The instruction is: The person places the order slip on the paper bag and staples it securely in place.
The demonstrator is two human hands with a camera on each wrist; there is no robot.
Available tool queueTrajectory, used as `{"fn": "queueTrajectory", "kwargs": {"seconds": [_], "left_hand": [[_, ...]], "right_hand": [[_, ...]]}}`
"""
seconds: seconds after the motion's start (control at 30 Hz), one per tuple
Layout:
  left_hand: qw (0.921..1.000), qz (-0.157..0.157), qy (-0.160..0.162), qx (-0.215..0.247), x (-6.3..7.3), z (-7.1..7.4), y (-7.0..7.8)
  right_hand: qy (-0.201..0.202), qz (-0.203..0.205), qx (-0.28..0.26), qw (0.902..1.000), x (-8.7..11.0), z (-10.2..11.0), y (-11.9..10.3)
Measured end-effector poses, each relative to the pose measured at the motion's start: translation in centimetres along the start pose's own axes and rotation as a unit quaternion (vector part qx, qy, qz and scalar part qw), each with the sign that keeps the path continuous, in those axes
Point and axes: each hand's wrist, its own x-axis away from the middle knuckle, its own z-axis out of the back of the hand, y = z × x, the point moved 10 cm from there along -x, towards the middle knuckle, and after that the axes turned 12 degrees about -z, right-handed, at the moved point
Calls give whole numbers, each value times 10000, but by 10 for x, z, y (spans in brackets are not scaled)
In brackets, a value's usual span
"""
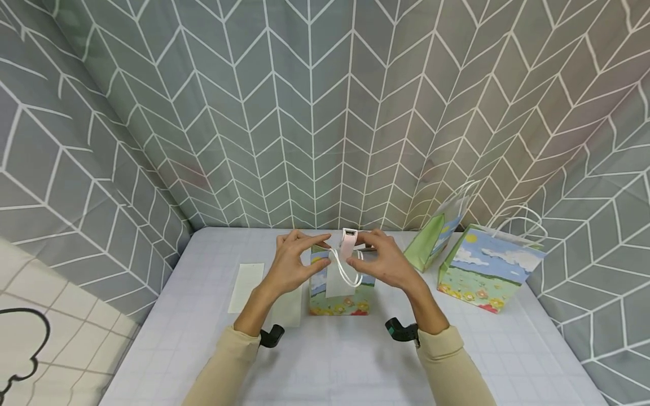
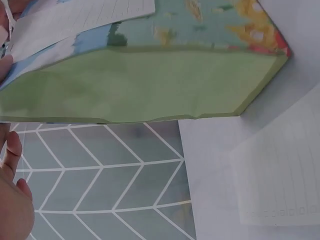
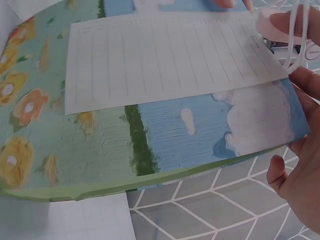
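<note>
A paper gift bag [image 1: 339, 308], painted with sky and flowers, stands upright on the table in front of me. A lined paper slip [image 3: 165, 57] lies against its front, reaching the top edge. My right hand [image 1: 383, 260] grips a small pink stapler [image 1: 348, 243] at that edge, over the slip's upper end. The bag's white cord handle [image 1: 347, 277] hangs forward past the stapler. My left hand [image 1: 294, 260] pinches the bag's upper left edge between thumb and fingers. In the left wrist view the bag's green side panel [image 2: 140, 87] faces the camera.
Two similar bags stand at the right, one turned sideways [image 1: 429, 239] and one facing forward [image 1: 490, 268]. Left of the middle bag lie a paper slip [image 1: 246, 287] and another slip [image 1: 286, 307] on the white table [image 1: 325, 361]. A patterned grey curtain [image 1: 325, 141] hangs behind.
</note>
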Motion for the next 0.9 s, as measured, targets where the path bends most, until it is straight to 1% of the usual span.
{"fn": "queueTrajectory", "kwargs": {"seconds": [0.07,0.17,0.33,0.5,0.6,0.67,0.7,0.8,0.9], "left_hand": [[10000,23,20,-10,1,0,-2],[9999,96,15,-55,3,0,-4],[9991,353,-93,-224,6,-4,-9],[9974,653,-215,-227,12,-6,-15],[9967,751,-261,-150,16,-6,-17],[9965,782,-289,-25,19,-5,-19],[9966,768,-297,35,20,-5,-21],[9969,699,-310,211,24,-3,-24],[9973,612,-318,244,26,-1,-25]], "right_hand": [[47,-36,-148,9999,0,2,1],[238,-68,-319,9992,-1,7,3],[654,7,-512,9965,1,18,7],[806,24,-703,9943,3,24,11],[885,37,-761,9932,5,27,14],[937,22,-799,9924,6,30,17],[964,-9,-801,9921,8,33,13],[1056,-81,-833,9909,11,38,20],[1134,-208,-869,9895,13,43,27]]}}
